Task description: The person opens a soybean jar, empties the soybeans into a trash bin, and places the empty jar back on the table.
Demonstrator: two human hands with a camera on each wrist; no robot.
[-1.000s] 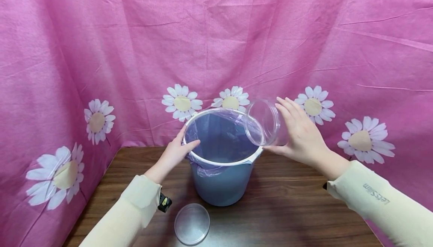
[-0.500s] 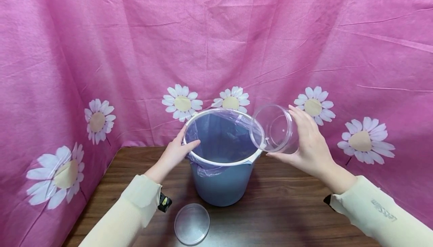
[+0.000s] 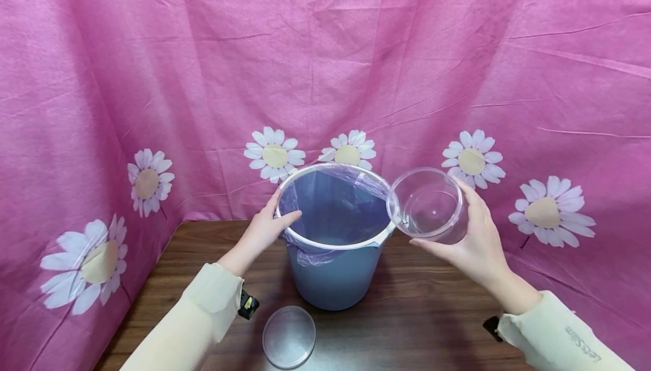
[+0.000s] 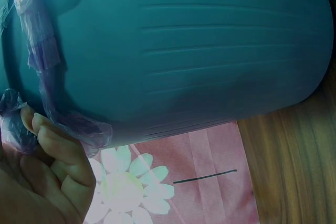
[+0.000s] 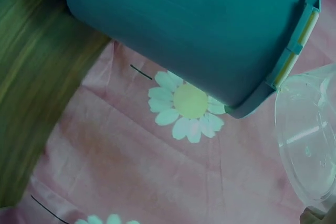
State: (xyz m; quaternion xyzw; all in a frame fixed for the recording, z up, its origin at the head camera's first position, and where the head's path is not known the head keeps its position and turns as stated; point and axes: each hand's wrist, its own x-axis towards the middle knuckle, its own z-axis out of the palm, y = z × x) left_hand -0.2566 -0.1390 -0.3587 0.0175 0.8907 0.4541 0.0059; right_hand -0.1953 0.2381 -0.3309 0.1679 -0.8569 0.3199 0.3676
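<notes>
A blue-grey trash can [image 3: 333, 275] with a white rim and a thin purple liner bag [image 3: 317, 256] stands on the table. My left hand [image 3: 259, 234] grips its left rim, thumb over the inside edge; in the left wrist view its fingers [image 4: 63, 148] curl under the bunched liner. Just right of the rim, my right hand [image 3: 475, 241] holds a clear round plastic container [image 3: 427, 204] by its side, thumb below and fingers behind. The container's mouth tilts toward me, with small specks inside. In the right wrist view, the container [image 5: 307, 135] shows at the right edge.
A clear round lid [image 3: 289, 337] lies flat on the wooden table [image 3: 427, 314], in front of the trash can. Behind and at both sides hangs a pink curtain [image 3: 315, 77] with white daisies.
My right hand has drawn the container right and down, away from over the trash can, and turned its mouth from sideways to more upward. My left hand stays on the rim.
</notes>
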